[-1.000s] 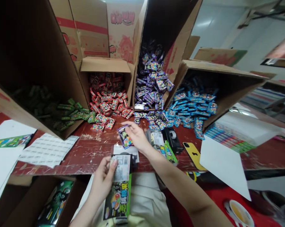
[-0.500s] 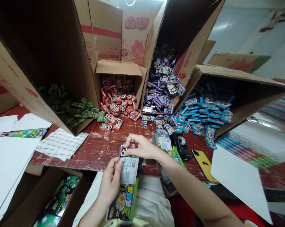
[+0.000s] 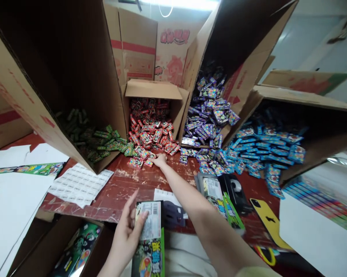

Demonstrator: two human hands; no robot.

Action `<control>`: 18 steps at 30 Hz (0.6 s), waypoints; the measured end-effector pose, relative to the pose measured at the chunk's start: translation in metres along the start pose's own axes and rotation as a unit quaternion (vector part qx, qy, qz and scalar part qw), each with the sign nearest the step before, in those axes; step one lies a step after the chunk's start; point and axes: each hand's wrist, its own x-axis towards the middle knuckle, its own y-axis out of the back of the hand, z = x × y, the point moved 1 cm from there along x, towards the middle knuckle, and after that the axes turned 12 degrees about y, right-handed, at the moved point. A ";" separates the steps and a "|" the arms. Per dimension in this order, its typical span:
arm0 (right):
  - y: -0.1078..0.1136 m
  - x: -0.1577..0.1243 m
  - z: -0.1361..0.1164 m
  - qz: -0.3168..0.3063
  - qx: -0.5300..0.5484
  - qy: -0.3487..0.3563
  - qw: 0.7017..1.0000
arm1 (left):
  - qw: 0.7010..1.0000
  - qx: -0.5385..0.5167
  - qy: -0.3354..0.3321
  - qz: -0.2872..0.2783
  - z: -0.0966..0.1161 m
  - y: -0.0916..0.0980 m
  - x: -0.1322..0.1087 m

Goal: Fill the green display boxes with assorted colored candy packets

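Observation:
My left hand [image 3: 130, 227] is closed around a black and green candy box [image 3: 148, 234] with a pale printed label, held near the table's front edge. My right hand [image 3: 161, 159] is stretched far forward to the loose red candy packets [image 3: 151, 134]. Its fingers are pinched at a packet at the front of that pile; the fingertips are small and partly hidden. Purple packets [image 3: 203, 129] lie to the right of this hand, and green packets [image 3: 110, 140] to the left. Blue packets [image 3: 259, 148] spill out farther right.
Open cartons, such as the large left carton [image 3: 46, 119], surround the packets. A tape dispenser [image 3: 236, 192], a yellow phone [image 3: 269, 223] and a white sheet [image 3: 314, 234] lie at right. A sticker sheet [image 3: 81, 184] is at left, above a lower box [image 3: 89, 250] of printed packages.
My right hand has left the candy box and reached forward to the red packets. My left hand still holds the box, now slightly lower and to the left. The camera view has shifted.

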 end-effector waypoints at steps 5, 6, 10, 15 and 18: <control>0.012 -0.009 0.019 -0.017 0.135 0.042 0.990 | 1.000 -0.005 0.002 0.001 0.002 0.007 0.012; 0.020 -0.016 0.019 -0.025 0.163 0.062 0.984 | 1.000 -0.007 0.002 -0.001 0.002 0.007 0.014; 0.056 -0.050 -0.008 -0.077 0.243 0.137 0.957 | 0.999 0.022 -0.010 -0.045 -0.003 0.003 0.018; 0.070 -0.090 -0.071 -0.319 0.259 0.302 0.860 | 0.997 0.046 -0.032 -0.049 -0.004 -0.002 0.015; 0.062 -0.106 -0.083 -0.437 0.164 0.382 0.798 | 0.998 -0.019 -0.010 -0.067 -0.001 -0.005 0.008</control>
